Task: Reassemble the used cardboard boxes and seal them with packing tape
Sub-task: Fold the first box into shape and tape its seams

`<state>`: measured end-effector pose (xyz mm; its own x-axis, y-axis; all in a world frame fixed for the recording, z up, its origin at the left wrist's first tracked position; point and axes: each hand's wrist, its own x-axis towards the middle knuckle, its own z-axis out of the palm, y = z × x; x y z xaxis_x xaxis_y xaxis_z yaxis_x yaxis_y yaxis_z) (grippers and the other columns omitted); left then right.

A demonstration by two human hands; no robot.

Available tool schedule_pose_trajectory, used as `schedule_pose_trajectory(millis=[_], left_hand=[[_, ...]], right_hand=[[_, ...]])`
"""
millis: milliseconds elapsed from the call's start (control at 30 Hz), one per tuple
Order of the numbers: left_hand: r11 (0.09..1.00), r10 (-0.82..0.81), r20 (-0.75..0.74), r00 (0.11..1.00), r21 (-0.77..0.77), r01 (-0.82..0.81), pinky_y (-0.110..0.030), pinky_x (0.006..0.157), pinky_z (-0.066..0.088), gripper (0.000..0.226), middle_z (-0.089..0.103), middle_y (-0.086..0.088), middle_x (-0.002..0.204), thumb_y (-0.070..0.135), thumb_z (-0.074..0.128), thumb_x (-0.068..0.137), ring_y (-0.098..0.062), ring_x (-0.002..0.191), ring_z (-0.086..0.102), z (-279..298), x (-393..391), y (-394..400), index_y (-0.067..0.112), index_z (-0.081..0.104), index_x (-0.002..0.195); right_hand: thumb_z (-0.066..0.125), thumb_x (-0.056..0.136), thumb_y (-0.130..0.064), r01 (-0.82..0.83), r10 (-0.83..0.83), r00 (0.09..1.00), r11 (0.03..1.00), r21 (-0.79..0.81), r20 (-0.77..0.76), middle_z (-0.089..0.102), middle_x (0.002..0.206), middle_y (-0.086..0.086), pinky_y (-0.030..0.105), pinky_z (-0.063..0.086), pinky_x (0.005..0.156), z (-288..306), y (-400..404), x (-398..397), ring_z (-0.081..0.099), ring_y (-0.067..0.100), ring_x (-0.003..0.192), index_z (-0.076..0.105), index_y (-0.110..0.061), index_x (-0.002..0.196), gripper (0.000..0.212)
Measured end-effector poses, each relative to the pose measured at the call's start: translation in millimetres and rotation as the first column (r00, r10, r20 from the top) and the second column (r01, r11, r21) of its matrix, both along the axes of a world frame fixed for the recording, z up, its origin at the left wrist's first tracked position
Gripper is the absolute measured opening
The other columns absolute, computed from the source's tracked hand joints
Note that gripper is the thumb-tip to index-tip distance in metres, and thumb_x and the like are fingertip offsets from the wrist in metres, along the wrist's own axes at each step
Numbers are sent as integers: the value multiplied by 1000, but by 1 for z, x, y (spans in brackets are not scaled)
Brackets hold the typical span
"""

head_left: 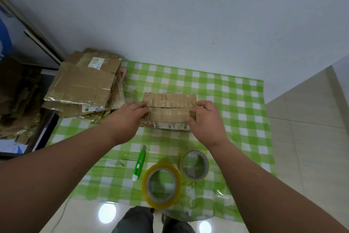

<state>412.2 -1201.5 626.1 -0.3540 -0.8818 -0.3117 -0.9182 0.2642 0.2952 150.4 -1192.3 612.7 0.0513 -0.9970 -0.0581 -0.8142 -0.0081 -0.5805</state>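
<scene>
On the green checked cloth (236,100), the small cardboard box (169,109) sits between both hands: left hand (130,117) with fingers curled around its left end, right hand (205,119) gripping its right end.

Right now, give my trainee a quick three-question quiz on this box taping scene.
1. True or false: the box flaps are closed, with a seam across the top.
2. Which lies nearer the knife: A, the yellow tape roll, or B, the clear tape roll?
3. What are the left hand and right hand doing?

Key
1. True.
2. A.
3. Each grips one end of the box.
</scene>
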Motion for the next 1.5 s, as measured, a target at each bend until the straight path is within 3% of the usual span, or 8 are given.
schedule_pose_trajectory(millis=[267,500,667,867,967,1067,1233,1500], left_hand=[[1000,0,115,993,0,0,-40,119,25,50,20,1,161,24,41,102,-27,140,22,3,-4,0,27,36,152],[995,-22,130,991,99,9,-36,116,24,55,15,8,162,27,39,104,-24,139,23,7,-4,1,27,23,156],[986,1,74,997,167,-14,-34,119,17,59,8,9,165,28,42,104,-24,147,18,11,-3,1,26,16,158],[985,55,-56,997,168,-45,-32,116,22,52,16,12,163,29,46,103,-19,145,25,11,2,5,24,30,152],[987,34,-36,999,156,-28,-35,117,22,53,11,14,164,31,44,104,-21,145,24,9,5,6,25,29,154],[991,-9,3,1000,135,9,-34,117,21,53,7,13,164,31,41,104,-23,145,23,9,8,9,26,27,155],[985,-40,60,997,168,30,-32,118,15,53,1,12,165,28,39,105,-24,148,14,16,8,9,28,24,156],[963,108,-82,991,256,-84,-24,115,20,50,20,6,163,23,48,103,-16,147,25,35,-1,3,18,37,151]], right_hand=[[61,89,-18,192,-193,981,981,19,38,55,87,2,37,48,67,0,16,-12,54,23,73,60,-13,79,11],[56,90,-21,114,-97,992,963,243,-79,57,88,3,33,47,67,-8,37,-12,56,24,78,59,-14,79,13],[60,88,-27,-135,169,983,929,346,-70,63,99,2,33,49,77,-9,44,13,61,24,91,68,-16,98,17],[56,82,-65,-405,629,717,727,555,-301,57,120,2,45,29,102,-22,52,53,47,25,116,62,-29,123,55],[60,83,-53,-419,719,592,660,623,-364,60,107,4,48,25,100,-27,57,62,48,28,109,64,-25,109,39],[58,86,-33,-402,694,625,679,614,-358,61,99,1,46,24,100,-28,59,66,54,26,104,62,-25,99,16],[64,82,-21,-329,454,887,751,573,-86,64,102,-1,36,51,85,-14,49,62,62,25,97,68,-28,99,19],[77,78,-13,-83,-58,944,911,403,326,69,81,-5,36,55,79,30,27,41,66,16,81,72,-24,88,16]])
